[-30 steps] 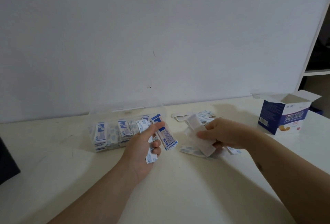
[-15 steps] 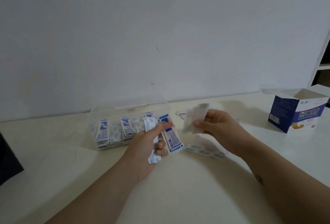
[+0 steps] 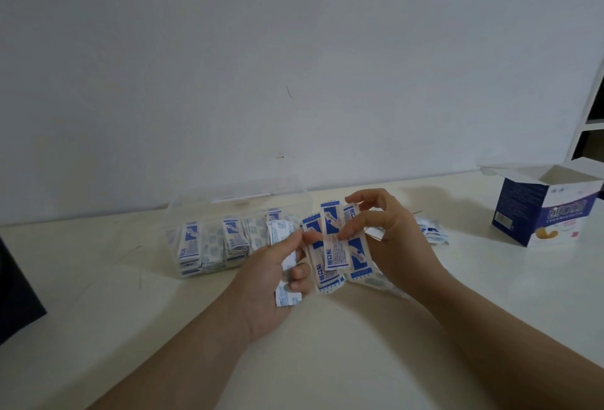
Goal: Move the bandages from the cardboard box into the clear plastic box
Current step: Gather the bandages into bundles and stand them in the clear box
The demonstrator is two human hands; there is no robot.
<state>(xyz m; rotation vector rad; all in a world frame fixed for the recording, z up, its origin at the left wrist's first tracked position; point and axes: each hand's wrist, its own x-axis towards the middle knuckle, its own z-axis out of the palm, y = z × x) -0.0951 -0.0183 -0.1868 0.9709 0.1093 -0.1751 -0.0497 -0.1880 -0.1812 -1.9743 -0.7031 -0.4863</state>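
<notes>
clear plastic box (image 3: 196,213), paper-wrapped bandages (image 3: 333,246), matt table (image 3: 327,360)

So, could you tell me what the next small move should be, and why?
Probably square up the fanned bandages and carry them left into the clear plastic box. Both the left hand and right hand pinch them just beside the box's right end, and the box, already partly filled, looks open.

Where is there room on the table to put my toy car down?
Bare table lies between the dark thing and the left arm, and in front of the cardboard box. The middle is crowded: clear box, left hand and right hand holding bandages, loose ones behind.
</notes>
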